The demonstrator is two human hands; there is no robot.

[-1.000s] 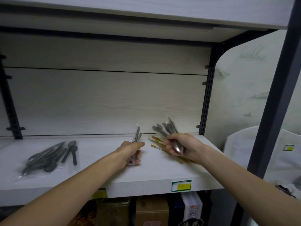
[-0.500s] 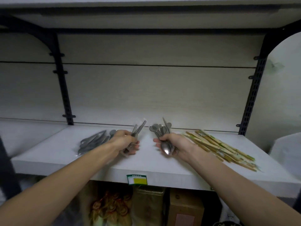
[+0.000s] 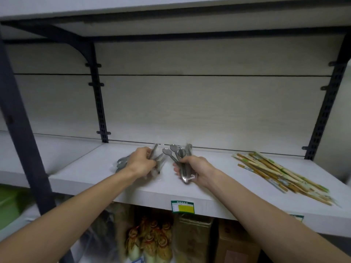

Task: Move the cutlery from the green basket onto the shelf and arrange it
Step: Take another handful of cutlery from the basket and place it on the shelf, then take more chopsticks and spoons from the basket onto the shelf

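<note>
Pale woodgrain shelf (image 3: 106,173) — left hand (image 3: 140,163), right hand (image 3: 195,168) fingers each gripping wrapped steel spoons (image 3: 176,154).

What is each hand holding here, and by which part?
Left hand grips a cutlery packet around its middle. Right hand grips a spoon bundle near the lower end, bowls pointing up.

Over the white shelf (image 3: 106,173), the left hand (image 3: 141,164) grips a bundle of metal cutlery (image 3: 159,161) and the right hand (image 3: 196,170) grips a bunch of spoons (image 3: 177,155) (bowls pointing up). Wrapped chopsticks (image 3: 281,176) lie well to the right. A yellow-green price tag (image 3: 182,206) hangs on the shelf's front edge.
</note>
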